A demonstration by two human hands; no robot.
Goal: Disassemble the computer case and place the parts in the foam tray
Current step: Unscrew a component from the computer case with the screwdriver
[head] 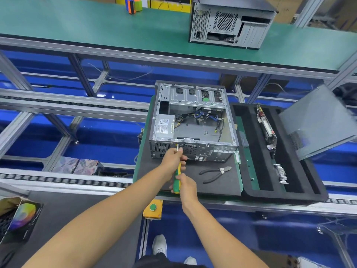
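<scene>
Head view: the open computer case [193,122] lies on its side on a dark mat [193,182], its rear panel facing the person. Left hand [174,156] curls its fingers around the screwdriver [177,178] near the shaft — the tip meets the case's rear edge. Right hand [186,185] grips the green-yellow handle lower down. Pliers [215,174] lie just right of the hands. Right of the case sits the foam tray [251,151], boards standing in its slots, a side panel [316,120] leaning at its far edge.

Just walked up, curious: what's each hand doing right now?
Left hand: fingers curled round the screwdriver near its tip, at the computer case.
Right hand: grips the screwdriver's green-yellow handle.
</scene>
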